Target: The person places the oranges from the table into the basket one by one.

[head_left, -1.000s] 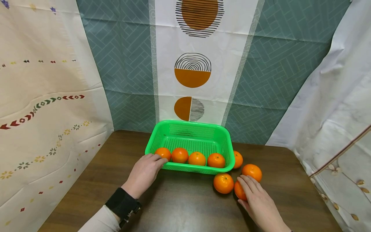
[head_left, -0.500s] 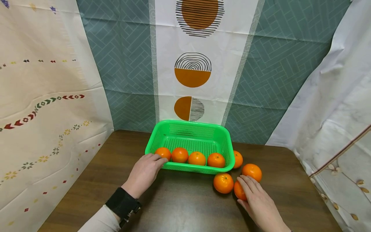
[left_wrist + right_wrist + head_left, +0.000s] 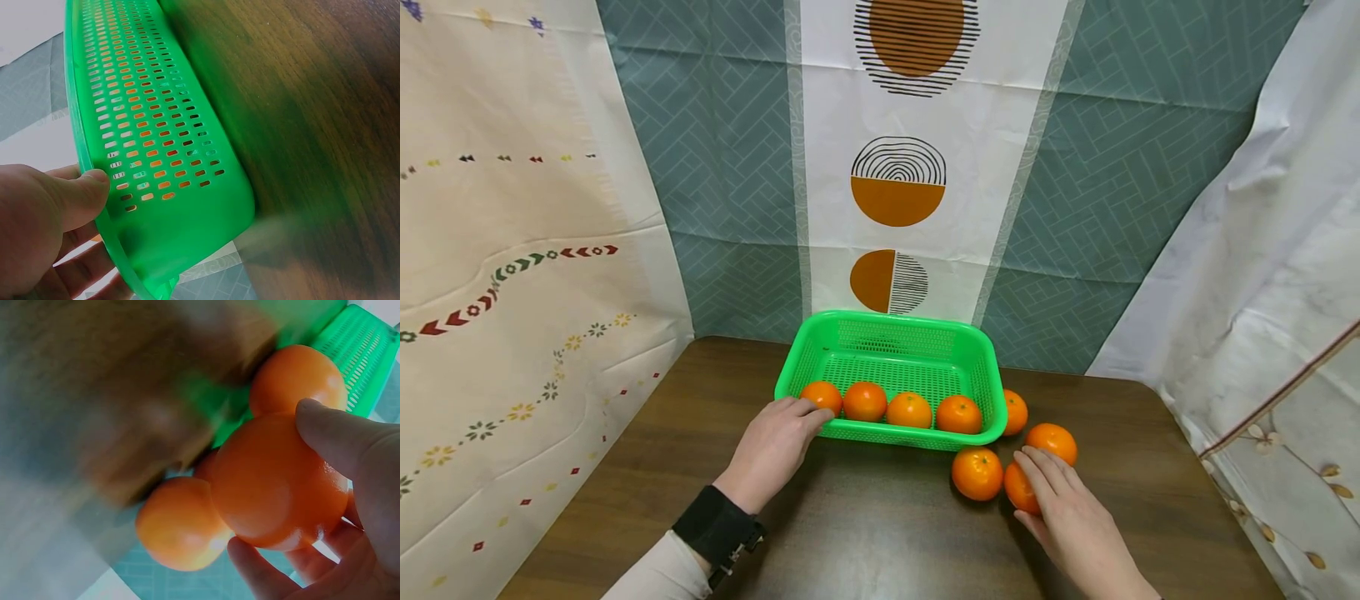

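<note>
Right hand [image 3: 1071,517] curls thumb & fingers round a small round orange tangerine [image 3: 1019,487] on the dark wood table [image 3: 880,533], at approx 5 o'clock from the green perforated plastic basket [image 3: 891,333]. Basket's long axis runs left-right, lying toward 11 o'clock from that fruit. Left hand [image 3: 772,450] pinches the basket's near-left rim, thumb outside, fingers inside. Right hand is nearer the fruit.

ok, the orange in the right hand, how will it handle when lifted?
The orange looks round and smooth, so it would probably roll if released. The right hand wraps it easily, suggesting it's light. Its glossy skin may be slightly slippery.
</note>
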A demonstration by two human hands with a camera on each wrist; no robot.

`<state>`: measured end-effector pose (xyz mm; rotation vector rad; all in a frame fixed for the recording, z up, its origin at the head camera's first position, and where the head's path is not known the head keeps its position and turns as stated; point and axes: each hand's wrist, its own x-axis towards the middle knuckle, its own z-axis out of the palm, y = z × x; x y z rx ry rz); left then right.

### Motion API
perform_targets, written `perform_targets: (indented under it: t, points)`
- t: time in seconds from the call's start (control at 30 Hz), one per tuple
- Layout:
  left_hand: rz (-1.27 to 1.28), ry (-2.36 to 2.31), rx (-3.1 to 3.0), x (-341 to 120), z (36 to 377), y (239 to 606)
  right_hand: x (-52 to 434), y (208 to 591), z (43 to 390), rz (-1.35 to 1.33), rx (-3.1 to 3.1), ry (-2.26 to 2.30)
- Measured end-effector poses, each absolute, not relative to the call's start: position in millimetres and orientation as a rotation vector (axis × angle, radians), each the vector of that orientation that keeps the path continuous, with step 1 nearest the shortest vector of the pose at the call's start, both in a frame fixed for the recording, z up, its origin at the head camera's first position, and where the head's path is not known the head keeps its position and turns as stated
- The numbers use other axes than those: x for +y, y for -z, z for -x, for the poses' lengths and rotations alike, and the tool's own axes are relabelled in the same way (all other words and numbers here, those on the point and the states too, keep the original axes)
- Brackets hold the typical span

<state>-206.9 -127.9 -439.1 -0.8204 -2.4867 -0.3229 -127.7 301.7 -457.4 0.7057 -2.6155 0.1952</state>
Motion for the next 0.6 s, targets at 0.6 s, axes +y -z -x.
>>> perform_targets:
  t: [0.6]
  points:
    - [0.806,0.319,-2.501,-127.8,205.8,438.6,295.2,426.8,120.9,-0.712,-2.615,-0.207]
